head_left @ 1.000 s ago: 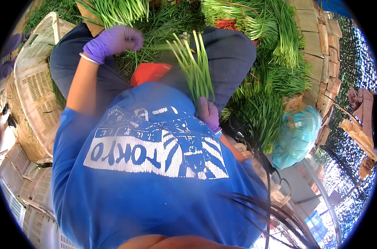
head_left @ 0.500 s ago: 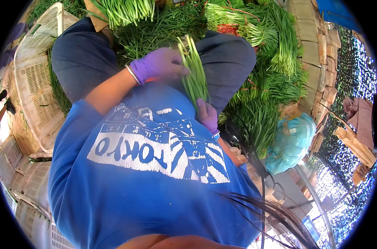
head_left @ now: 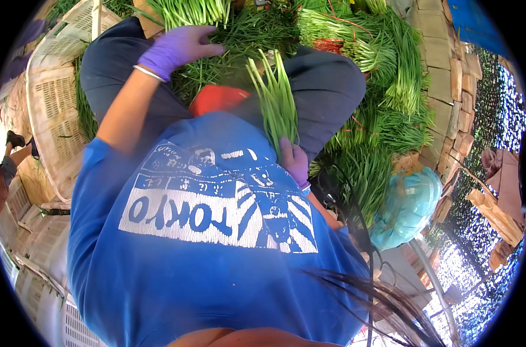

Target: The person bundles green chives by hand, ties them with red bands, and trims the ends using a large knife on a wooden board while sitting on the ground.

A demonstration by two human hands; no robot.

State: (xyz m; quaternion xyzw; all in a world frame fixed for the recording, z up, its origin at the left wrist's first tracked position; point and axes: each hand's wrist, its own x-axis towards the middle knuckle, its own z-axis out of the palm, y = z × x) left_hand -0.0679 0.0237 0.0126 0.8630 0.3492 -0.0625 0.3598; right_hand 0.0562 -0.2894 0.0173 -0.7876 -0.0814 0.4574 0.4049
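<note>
My right hand point(head_left: 294, 162), in a purple glove, is closed round the lower leafy end of a small bunch of garlic chives point(head_left: 277, 104). The pale cut ends of the bunch point away from me, over my right thigh. My left hand point(head_left: 179, 51), also gloved in purple with a white band at the wrist, is empty, thumb and fingers apart. It reaches out over my left knee, just short of a thick pile of chives point(head_left: 193, 13) with pale stalks. Loose green leaves point(head_left: 245, 34) cover the ground between my legs.
Bundles of chives tied with red bands point(head_left: 355, 43) are stacked at the far right beside a row of bricks point(head_left: 442, 104). A pale plastic crate point(head_left: 57, 104) stands left. A blue-green bag point(head_left: 410, 202) lies right, and a red object point(head_left: 216, 99) shows at my lap.
My left hand has left the bunch of chives and moved away to the left, toward the pile, uncovering the red object. My right hand keeps its hold on the bunch.
</note>
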